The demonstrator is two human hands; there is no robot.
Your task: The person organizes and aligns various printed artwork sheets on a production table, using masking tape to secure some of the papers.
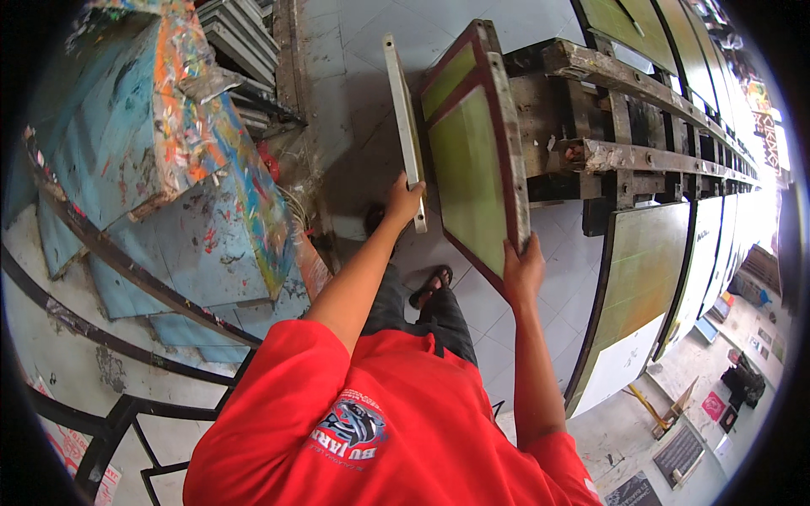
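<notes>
My left hand [407, 201] is closed round the lower part of a slim pale frame [402, 114], which I see almost edge-on. Its face is mostly hidden from this angle. To the right, my right hand [524, 266] grips the near lower edge of a larger screen-printing frame [469, 173]. Yellow-green mesh fills that frame, bordered in dark red, and its outer side is worn and pale. Both frames are held upright, with a narrow gap between them. The far end of the larger one is close to the wooden rack [607, 156].
Paint-splattered light-blue boards [126, 194] lean at the left, below stacked grey frames [240, 42]. Curved black metal rails [93, 337] cross the lower left. Long printing boards [637, 287] flank the rack on the right. Grey tiles [557, 244] cover the floor.
</notes>
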